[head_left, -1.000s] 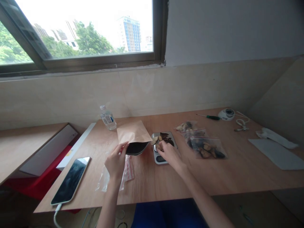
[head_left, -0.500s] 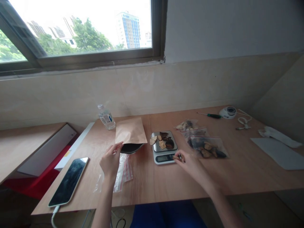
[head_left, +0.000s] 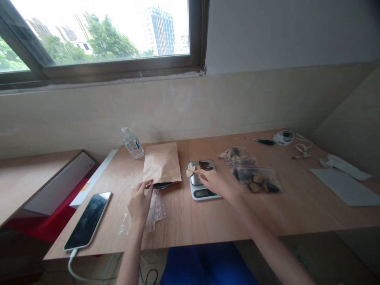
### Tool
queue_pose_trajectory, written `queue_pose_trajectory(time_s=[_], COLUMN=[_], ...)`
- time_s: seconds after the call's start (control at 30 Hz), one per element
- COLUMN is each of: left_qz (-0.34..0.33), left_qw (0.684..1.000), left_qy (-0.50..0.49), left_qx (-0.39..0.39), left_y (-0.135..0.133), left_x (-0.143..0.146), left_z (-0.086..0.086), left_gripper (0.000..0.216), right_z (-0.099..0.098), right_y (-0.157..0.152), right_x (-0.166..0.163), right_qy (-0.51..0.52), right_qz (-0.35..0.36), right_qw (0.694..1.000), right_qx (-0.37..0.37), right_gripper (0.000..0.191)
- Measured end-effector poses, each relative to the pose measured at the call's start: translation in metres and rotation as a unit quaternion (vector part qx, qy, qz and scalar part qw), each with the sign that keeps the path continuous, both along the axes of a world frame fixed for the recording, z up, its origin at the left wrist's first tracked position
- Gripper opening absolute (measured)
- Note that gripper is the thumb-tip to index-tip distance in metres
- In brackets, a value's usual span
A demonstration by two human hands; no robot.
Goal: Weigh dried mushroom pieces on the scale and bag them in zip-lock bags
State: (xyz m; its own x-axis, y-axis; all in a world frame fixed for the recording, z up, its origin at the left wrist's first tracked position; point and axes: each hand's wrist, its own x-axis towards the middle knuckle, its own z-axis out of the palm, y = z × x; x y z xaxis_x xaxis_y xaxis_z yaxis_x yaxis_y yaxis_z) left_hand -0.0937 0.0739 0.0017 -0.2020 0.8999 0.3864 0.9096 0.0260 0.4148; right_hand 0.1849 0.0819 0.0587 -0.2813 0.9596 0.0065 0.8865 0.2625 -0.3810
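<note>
My left hand (head_left: pixel 140 204) pinches the near edge of a brown kraft paper bag (head_left: pixel 162 162), which lies flat with its dark mouth slightly parted towards me. Over a small kitchen scale (head_left: pixel 195 194) is my right hand (head_left: pixel 212 180), its fingers drawn together among dried slices. The fingertips meet a pale dried slice (head_left: pixel 190 171) at the left of the weighing plate. Darker dried slices (head_left: pixel 205 164) lie on the plate behind the hand, which partly covers them and the display. Exactly which piece the right fingers grip is mostly hidden.
Zip bags of dried pieces (head_left: pixel 258 182) lie right of the scale. Flat zip bags (head_left: pixel 156 211) are below the paper bag. A phone (head_left: pixel 89 221), a water bottle (head_left: pixel 132 144), a screwdriver (head_left: pixel 266 142), a dome camera (head_left: pixel 283 137) and a white sheet (head_left: pixel 341 188) are around.
My right hand has moved left and away from me, from the scale's front edge with a small piece to over the plate. The paper bag's mouth has sunk flatter under my left hand.
</note>
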Motion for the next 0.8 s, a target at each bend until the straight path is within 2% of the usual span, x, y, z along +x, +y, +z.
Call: queue_pose_trajectory(time_s=[0.1, 0.17, 0.27, 0.4, 0.67, 0.8], left_qz=[-0.035, -0.062, -0.085, -0.079, -0.062, -0.063], left_qw=[0.999, 0.997, 0.992, 0.991, 0.992, 0.993], left_qy=[-0.013, -0.039, -0.074, -0.102, -0.107, -0.098], left_qx=[0.027, 0.041, 0.05, 0.047, 0.014, 0.008], left_y=[-0.008, -0.013, -0.019, -0.024, -0.03, -0.04], left_x=[-0.001, -0.004, -0.009, -0.012, -0.008, -0.008], left_z=[-0.005, -0.008, -0.01, -0.01, -0.011, -0.01], left_gripper=[0.03, 0.032, 0.032, 0.031, 0.029, 0.029], right_z=[0.0, -0.004, -0.01, -0.013, -0.013, -0.026], right_y=[0.028, 0.036, 0.036, 0.029, 0.018, 0.012], right_x=[-0.031, -0.038, -0.033, -0.016, -0.007, -0.007], right_qy=[-0.086, -0.123, -0.137, -0.142, 0.006, 0.099], right_qz=[0.027, 0.029, 0.031, 0.031, 0.025, 0.049], right_qw=[0.995, 0.991, 0.989, 0.987, 0.996, 0.99], right_qx=[0.031, 0.034, 0.037, 0.067, 0.088, 0.088], right_gripper=[0.038, 0.035, 0.032, 0.032, 0.031, 0.025])
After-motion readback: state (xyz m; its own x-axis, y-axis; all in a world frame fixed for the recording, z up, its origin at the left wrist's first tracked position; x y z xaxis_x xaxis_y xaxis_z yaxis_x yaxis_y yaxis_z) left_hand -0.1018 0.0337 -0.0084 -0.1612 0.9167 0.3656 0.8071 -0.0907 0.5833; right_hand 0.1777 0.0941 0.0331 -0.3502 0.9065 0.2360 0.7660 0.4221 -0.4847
